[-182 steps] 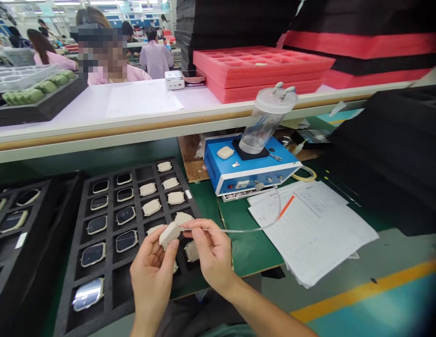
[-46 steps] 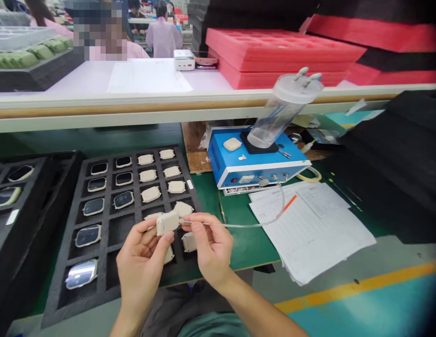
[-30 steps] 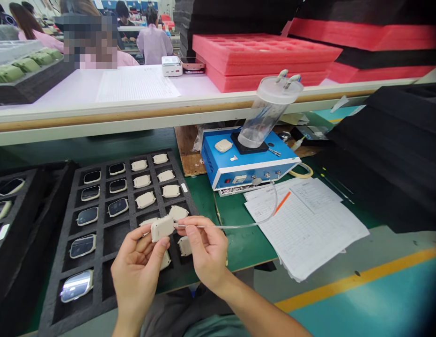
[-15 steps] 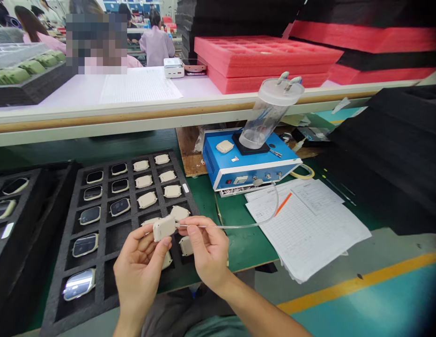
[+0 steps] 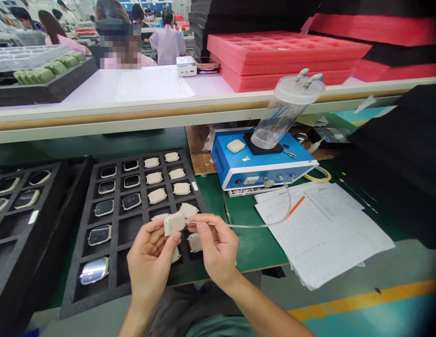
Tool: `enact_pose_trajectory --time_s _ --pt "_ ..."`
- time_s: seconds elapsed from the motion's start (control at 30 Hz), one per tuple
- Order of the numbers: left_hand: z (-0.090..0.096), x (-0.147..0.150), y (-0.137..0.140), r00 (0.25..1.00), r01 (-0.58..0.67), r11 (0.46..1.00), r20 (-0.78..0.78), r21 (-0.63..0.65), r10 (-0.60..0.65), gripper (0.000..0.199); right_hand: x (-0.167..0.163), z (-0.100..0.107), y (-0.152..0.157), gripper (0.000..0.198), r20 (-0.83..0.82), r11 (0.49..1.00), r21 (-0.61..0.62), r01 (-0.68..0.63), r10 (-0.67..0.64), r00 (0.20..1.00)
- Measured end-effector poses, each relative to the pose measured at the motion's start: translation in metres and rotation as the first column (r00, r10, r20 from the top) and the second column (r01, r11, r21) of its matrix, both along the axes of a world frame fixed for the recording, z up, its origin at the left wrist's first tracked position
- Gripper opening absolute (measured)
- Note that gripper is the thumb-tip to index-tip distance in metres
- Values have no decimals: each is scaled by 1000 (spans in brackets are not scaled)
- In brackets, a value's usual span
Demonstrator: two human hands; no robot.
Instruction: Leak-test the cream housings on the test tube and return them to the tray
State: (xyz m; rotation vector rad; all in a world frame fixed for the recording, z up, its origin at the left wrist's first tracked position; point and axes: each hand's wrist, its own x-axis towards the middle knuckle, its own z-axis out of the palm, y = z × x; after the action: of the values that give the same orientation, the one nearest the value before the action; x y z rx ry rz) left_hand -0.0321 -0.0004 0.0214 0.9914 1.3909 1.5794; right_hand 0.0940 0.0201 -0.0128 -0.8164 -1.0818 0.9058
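My left hand pinches a beige smartwatch case by its edges, over a black foam tray. My right hand is closed on the end of a thin transparent tube. The tube's tip meets or nearly meets the case's right side; whether it goes in, I cannot tell. From there the tube curves to the front of a blue box with switches. In the tray under my hands lie more beige cases and several watches with dark screens. My hands hide some compartments.
On the blue box stand a transparent cylinder and a beige case. Papers with an orange strip lie to the right. Another foam tray is at left. A shelf crosses behind, carrying red foam trays. People sit beyond.
The whole view has shifted, so the bench and hands appear farther right. Both hands keep the same hold on the watch case and tube.
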Motion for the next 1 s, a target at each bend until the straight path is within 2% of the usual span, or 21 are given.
enact_pose_trajectory --time_s 0.2,0.8,1.0 --pt "-1 0 -1 1000 27 1000 14 10 -27 38 0 0 -2 18 -4 1000 6 14 -14 1000" --pt "-1 -1 0 1000 -11 1000 -29 -16 10 44 -1 0 1 16 -12 1000 -16 3 -3 1000" --pt "-9 -1 -1 998 -18 1000 -55 -25 17 60 -1 3 2 17 0 1000 -19 12 -13 1000"
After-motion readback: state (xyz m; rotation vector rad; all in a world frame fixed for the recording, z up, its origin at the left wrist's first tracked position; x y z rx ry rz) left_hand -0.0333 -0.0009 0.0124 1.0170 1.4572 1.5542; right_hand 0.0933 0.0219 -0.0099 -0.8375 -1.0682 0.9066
